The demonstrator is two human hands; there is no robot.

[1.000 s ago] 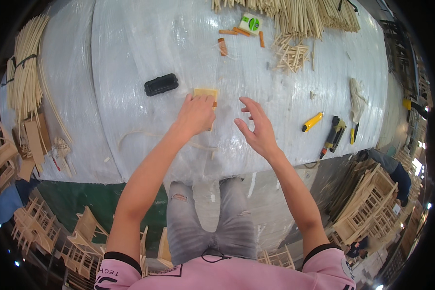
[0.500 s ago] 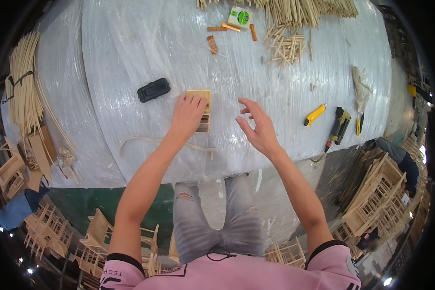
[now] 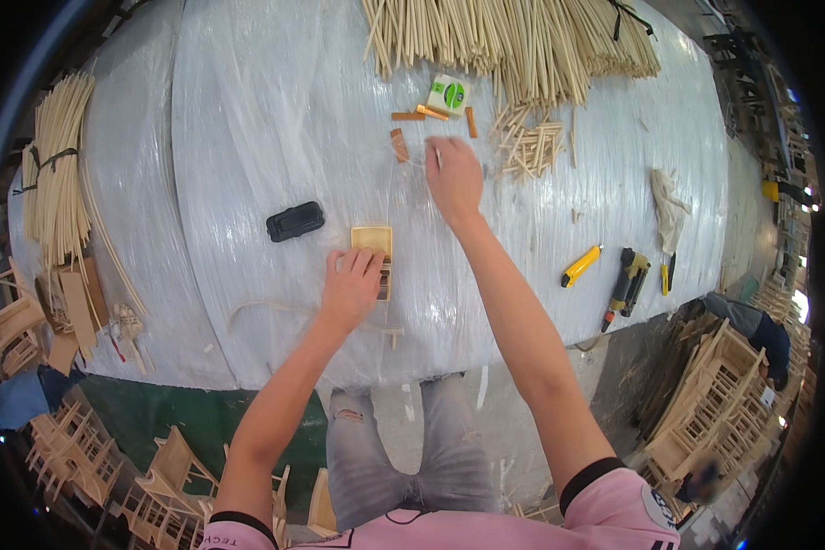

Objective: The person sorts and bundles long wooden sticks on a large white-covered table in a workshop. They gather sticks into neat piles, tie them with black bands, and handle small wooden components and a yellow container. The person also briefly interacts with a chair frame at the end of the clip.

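Observation:
My left hand rests over a small pale wooden piece with a shallow tray-like top and slotted lower half. Its fingers bend over the piece's left side and middle, hiding part of it. Stretched further out, my right hand is above the table with bent fingers, its thumb a little apart and nothing visible between them. Nearest to it lies a copper-coloured strip, with more such strips beyond, beside a white-and-green box.
Cut dowels lie below a large stick bundle. A black case is left of my hands. A yellow cutter, an air tool and a cloth lie right. Another stick bundle lies far left.
My right hand has moved away from me toward the copper-coloured strips. My left hand stays on the wooden piece. The whole view has shifted, showing more of the far table.

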